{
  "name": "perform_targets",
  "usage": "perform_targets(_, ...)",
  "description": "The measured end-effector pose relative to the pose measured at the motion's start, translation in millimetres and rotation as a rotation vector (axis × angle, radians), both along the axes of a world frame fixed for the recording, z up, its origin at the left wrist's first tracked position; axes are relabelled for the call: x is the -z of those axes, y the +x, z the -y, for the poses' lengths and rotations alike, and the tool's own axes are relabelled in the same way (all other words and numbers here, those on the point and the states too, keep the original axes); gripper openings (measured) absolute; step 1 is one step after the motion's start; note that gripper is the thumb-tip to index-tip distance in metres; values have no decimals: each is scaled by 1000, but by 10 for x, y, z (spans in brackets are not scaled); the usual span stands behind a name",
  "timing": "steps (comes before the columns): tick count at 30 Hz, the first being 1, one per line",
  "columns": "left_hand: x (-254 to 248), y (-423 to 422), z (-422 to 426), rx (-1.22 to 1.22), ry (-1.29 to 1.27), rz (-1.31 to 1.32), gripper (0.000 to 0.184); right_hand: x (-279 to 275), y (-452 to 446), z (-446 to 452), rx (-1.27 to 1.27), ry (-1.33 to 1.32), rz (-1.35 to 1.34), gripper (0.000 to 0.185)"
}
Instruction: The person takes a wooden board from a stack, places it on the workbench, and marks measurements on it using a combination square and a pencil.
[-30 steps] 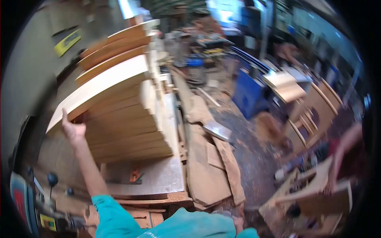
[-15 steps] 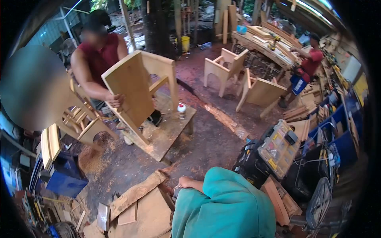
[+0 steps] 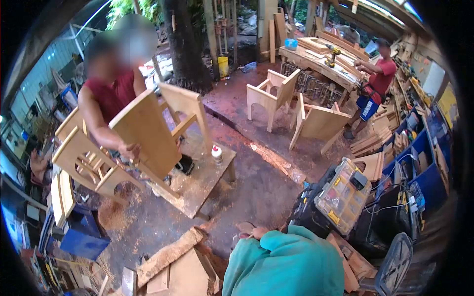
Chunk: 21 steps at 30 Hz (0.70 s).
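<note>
Skin of the wearer's right hand [image 3: 258, 232] shows as a small patch beyond a teal sleeve [image 3: 286, 261] at the bottom; whether its fingers are closed, loose or holding something cannot be told. The left hand is out of view, so its state cannot be told either.

Nearest on the left is a rough plank [image 3: 170, 254], lying slantwise near the floor beside a wider board [image 3: 190, 276]. Nearest on the right is a tool case [image 3: 340, 197] with a clear, compartmented lid, propped at a slope.

Farther ahead stands a low worktable [image 3: 217, 182]. On it a pale wooden chair [image 3: 148, 130] leans, its broad panel towards the camera. A co-worker in a dark red sleeveless top [image 3: 114, 96] grips the panel's left edge with one hand [image 3: 129, 150]. A white bottle [image 3: 217, 155] with a red cap stands upright on the table's far side.

Beyond, two more chairs, one left [image 3: 288, 93] and one right [image 3: 323, 123], stand on the dark floor. Behind them a drill [image 3: 333, 52] rests on a long bench [image 3: 316, 67], where another person in a red shirt [image 3: 385, 74] stands at the right end.
</note>
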<state>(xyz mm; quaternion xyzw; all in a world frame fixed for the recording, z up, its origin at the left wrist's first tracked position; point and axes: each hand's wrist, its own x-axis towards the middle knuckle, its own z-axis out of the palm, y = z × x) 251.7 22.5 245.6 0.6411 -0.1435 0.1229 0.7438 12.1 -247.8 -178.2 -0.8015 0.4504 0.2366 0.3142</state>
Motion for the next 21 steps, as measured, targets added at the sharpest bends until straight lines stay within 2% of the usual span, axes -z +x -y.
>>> perform_targets(3, -286, 53, 132, -72, -89, 85, 24, -850, 85, 303, -42, 53, 117, 35)
perform_targets(6, -774, 15, -24, -242, -242, 198, 23, -38, 198, 615, -138, 68, 151, 37)
perform_targets(7, -996, -82, -157, -319, -299, 257, 23, 40, 313, 710, -150, 86, 124, 41)
perform_targets(8, -1231, -191, -315, -385, -363, 322, 23, -332, 360, 781, -163, 85, 181, 40)
perform_targets(9, -1459, -276, -460, -433, -423, 392, 23, -159, 406, 858, -234, 85, 180, 40)
perform_targets(11, -1913, -407, -747, -477, -528, 522, 22, 509, 394, 979, -177, -132, 336, 36)
perform_targets(12, -2095, -474, -859, -479, -570, 583, 22, 772, 390, 1049, 32, 67, 326, 32)
perform_targets(14, -2384, -484, -1040, -410, -654, 660, 21, 610, 332, 1259, 6, 87, 296, 29)
perform_targets(16, -2429, -342, -1208, -265, -724, 644, 19, 527, 222, 1406, 9, 92, 271, 25)
perform_targets(17, -2395, -160, -1258, -177, -750, 615, 17, 522, 193, 1460, 155, 165, 328, 20)
perform_targets(18, -2432, -50, -842, -345, -650, 719, 27, 527, 159, 1471, 316, 238, 387, 16)
perform_targets(19, -2383, 11, -485, -375, -585, 701, 28, 504, 84, 1445, 358, 235, 391, 16)
perform_targets(21, -1935, 31, 165, -267, -430, 559, 29, 393, -29, 1436, 595, 336, 629, 10)
